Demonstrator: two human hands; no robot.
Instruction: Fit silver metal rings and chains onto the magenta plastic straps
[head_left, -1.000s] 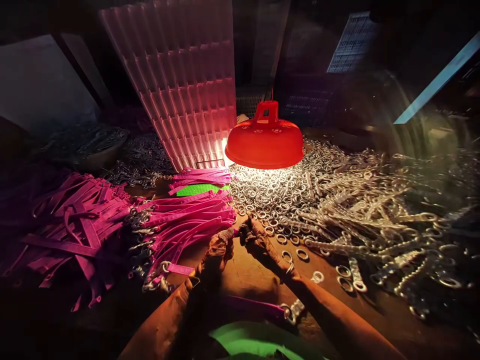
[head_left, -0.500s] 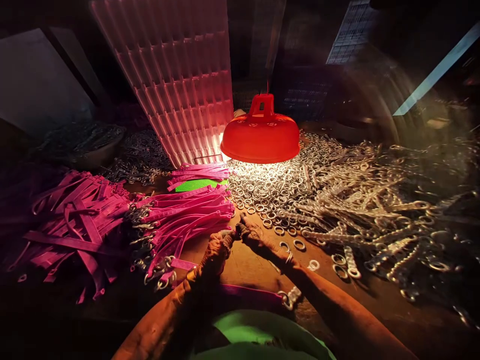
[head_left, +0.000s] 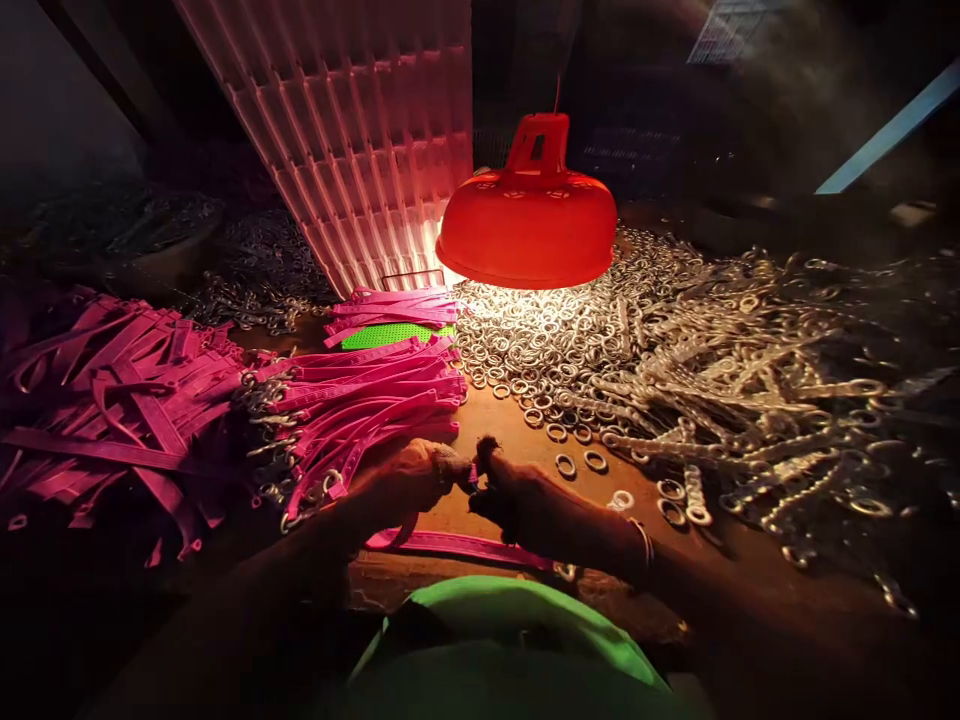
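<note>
My left hand [head_left: 420, 477] and my right hand [head_left: 514, 495] meet fingertip to fingertip low in the middle of the view, both pinching the end of one pink strap [head_left: 457, 545] that loops back under my wrists. Whatever sits between the fingertips is too small and dark to make out. A bundle of pink straps [head_left: 367, 405] with metal clips lies just left of my left hand. Loose metal rings [head_left: 577, 463] lie on the brown tabletop just right of my right hand.
A red lamp shade [head_left: 529, 230] hangs low over a big heap of rings [head_left: 547, 345]. Metal chains [head_left: 757, 400] cover the right side. More pink straps [head_left: 112, 390] pile up at the left. A ribbed pink panel [head_left: 352, 130] leans at the back, a green perforated piece [head_left: 390, 334] before it.
Both hands have drawn back toward me and lower, still joined on the strap. The view has tilted, so the lamp and panel sit higher in the picture.
</note>
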